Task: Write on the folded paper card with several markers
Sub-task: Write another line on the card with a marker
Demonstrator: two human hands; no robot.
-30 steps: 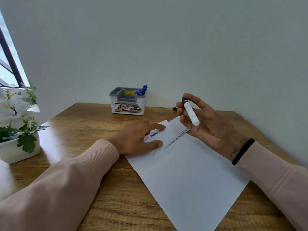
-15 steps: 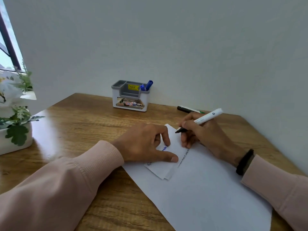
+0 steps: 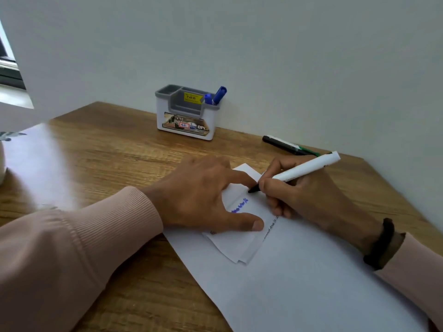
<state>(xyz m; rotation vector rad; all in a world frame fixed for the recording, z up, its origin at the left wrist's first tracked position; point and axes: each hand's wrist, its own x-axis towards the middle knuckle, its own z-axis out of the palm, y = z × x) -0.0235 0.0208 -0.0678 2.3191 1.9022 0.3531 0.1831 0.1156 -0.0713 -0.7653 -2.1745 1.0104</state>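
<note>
My left hand [image 3: 203, 195] lies flat on the folded paper card [image 3: 239, 236], palm down, fingers spread, thumb pressing along the card's near side and index finger reaching toward its far corner; it grips nothing, only pins the card. The card sits on the upper left part of a large white sheet [image 3: 299, 283], which lies at an angle on the wooden desk [image 3: 107, 152]. Blue handwriting [image 3: 239, 206] shows on the card in the gap between my thumb and index finger. A line of small black print runs along the card's right edge; too small to read. My right hand [image 3: 309, 197] is closed around a white marker [image 3: 304, 170] in a writing grip, cap off, barrel tilted up and to the right. Its black tip [image 3: 251, 190] meets the card just above the blue writing, beside my left index fingertip. A dark band [image 3: 381, 245] circles my right wrist. At the back of the desk, against the wall, stands a grey-and-white organiser [image 3: 187, 116] with a yellow price sticker; a blue marker [image 3: 218, 94] leans in its right compartment. To its right, near the wall, a black marker and a green one [image 3: 287, 144] lie side by side on the desk.
</note>
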